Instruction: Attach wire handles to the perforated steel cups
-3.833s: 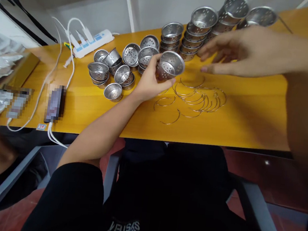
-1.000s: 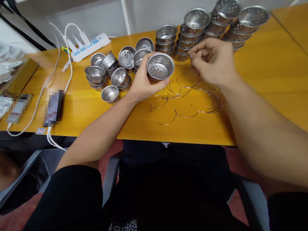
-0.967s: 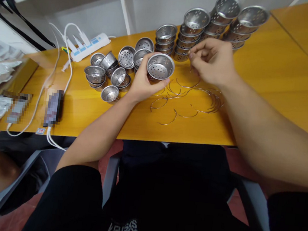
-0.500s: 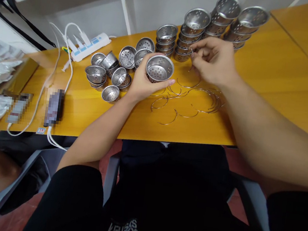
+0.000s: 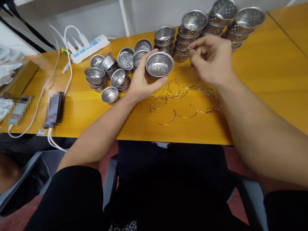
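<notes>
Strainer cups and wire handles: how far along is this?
No cup visibly carries a wire. In hand: left hand holds one strainer cup; right hand pinches a thin wire. Left: loose wire handles, scattered cups and stacked cups.

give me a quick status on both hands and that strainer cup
Left hand gripping perforated steel cup, mouth up. Right hand pinching a thin wire handle beside it. Loose wire handles on table below; cup stacks just behind.

Single head-worn view, looking forward and down, close over the yellow table [image 5: 273, 81], own lap below
</notes>
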Demonstrator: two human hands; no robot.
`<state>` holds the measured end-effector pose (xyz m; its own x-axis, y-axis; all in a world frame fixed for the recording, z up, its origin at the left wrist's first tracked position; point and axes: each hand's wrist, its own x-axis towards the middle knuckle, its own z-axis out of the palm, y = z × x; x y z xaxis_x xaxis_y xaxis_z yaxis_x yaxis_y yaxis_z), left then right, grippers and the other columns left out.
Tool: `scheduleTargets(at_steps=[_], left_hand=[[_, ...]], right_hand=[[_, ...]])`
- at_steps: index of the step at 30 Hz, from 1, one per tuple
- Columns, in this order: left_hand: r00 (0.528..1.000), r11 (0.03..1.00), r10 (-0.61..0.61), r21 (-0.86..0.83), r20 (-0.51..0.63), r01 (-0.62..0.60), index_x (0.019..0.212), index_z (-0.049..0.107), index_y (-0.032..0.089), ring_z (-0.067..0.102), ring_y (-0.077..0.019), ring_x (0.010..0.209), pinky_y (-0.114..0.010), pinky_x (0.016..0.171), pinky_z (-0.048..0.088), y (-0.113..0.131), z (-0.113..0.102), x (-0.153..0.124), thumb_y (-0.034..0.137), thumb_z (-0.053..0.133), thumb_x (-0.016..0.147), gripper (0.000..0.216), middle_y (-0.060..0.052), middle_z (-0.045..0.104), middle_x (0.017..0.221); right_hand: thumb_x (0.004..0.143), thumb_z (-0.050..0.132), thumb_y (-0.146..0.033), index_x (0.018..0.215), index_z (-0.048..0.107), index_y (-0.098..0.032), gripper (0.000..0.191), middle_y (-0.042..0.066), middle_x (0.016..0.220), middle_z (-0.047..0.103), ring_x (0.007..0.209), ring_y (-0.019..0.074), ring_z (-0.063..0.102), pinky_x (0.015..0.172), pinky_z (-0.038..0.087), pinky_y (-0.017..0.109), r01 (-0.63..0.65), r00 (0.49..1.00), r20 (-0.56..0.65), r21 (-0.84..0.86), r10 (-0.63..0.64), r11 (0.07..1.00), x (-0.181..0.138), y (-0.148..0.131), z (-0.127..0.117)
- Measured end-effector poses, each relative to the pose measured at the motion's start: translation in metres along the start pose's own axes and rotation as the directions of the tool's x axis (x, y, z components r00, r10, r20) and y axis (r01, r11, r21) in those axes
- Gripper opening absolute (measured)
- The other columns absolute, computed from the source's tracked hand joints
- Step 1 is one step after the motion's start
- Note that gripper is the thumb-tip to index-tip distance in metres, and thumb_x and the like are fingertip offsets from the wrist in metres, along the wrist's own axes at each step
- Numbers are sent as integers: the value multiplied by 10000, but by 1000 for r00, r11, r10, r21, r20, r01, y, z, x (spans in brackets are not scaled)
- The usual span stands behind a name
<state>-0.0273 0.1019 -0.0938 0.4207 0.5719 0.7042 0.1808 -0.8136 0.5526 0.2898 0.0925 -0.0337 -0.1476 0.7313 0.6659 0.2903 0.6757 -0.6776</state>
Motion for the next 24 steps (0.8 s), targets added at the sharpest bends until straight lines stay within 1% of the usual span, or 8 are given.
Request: scheduleTargets(at_steps=[2,5,7,11,14,19,21,24], left_hand=[[1000,1000,-2,20,-26,3,1986,261,468,703,-396,1685,-647,1467,578,5,-2,0,808,937,1063,1193,-141,596,1817],[996,999,-20,46,-84,24,1834,533,428,724,-379,1609,-645,1447,595,14,-5,-1,774,1029,997,1032,-116,657,1677],[994,998,-42,33,-99,45,1744,605,385,743,-366,1558,-632,1434,604,20,-6,0,760,1044,988,952,-109,684,1607],[995,997,-74,-11,-67,74,1723,580,329,765,-377,1543,-676,1438,585,25,-4,1,788,1020,1003,961,-119,724,1559],[995,997,-80,-28,-57,79,1742,555,334,776,-381,1551,-690,1433,595,24,-1,2,798,1025,996,996,-123,741,1568],[993,993,-112,-28,-30,111,1726,577,336,807,-364,1506,-657,1405,631,34,4,3,860,1034,952,1040,-124,767,1582],[989,990,-142,-30,-40,141,1696,608,324,822,-357,1480,-657,1403,638,42,5,4,898,1005,957,1016,-127,782,1573],[984,984,-177,-32,-16,176,1709,597,312,829,-360,1465,-672,1404,637,52,4,5,947,950,972,1035,-138,780,1577]], right_hand=[[1154,969,-761,1241,900,-236,537,53,748,724,571,181,589,581,497,374,-14,1000,-8,-29,14,999,0,0,1],[1158,1006,-639,1235,924,-241,414,49,757,736,587,176,599,578,501,361,-10,1000,-17,-61,9,998,0,-2,3],[1144,1026,-601,1192,942,-232,382,66,796,762,599,166,591,578,493,357,0,1000,-29,-51,-2,999,0,-6,4],[1110,1045,-697,1083,931,-221,490,82,827,779,588,148,578,570,486,354,-21,999,-27,-17,20,1000,0,-19,6],[1084,1036,-788,1126,920,-236,566,37,752,687,579,154,552,569,499,360,-25,1000,-10,17,25,1000,-2,-34,9],[1139,964,-800,1164,922,-261,541,14,762,647,615,168,532,610,522,367,6,999,38,16,-7,1000,-9,-59,19],[1159,928,-811,1269,923,-267,555,14,777,661,607,176,548,610,535,375,0,999,41,28,-1,1000,-11,-65,21],[1175,895,-820,1461,888,-286,605,44,865,756,608,199,614,639,605,400,-34,998,47,-1,34,999,-12,-70,21]])
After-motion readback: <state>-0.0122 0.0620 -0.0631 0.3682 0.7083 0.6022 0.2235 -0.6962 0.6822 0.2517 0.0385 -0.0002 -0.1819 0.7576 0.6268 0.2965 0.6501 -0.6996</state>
